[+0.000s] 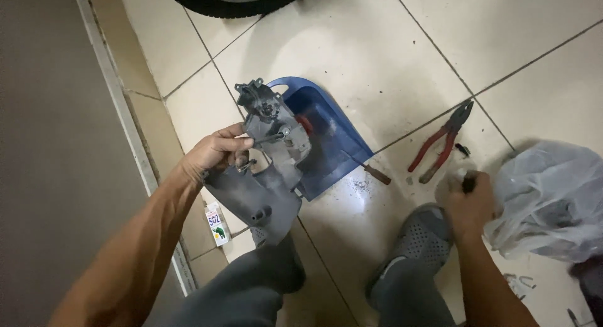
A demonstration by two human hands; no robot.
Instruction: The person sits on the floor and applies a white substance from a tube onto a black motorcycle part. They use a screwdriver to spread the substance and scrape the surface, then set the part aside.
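From up here, my left hand [217, 152] pinches the grey plastic housing [267, 170] by its left edge, held off the floor, its long axis running from lower left up toward a metal bracket at the top. Behind it lies a blue dustpan [326, 135]. Further right, red-handled pliers [443, 141] rest on the tiled floor [377, 44]. My right hand [468, 201], well apart from the housing, is closed on a small dark tool beside a crumpled plastic bag [553, 198].
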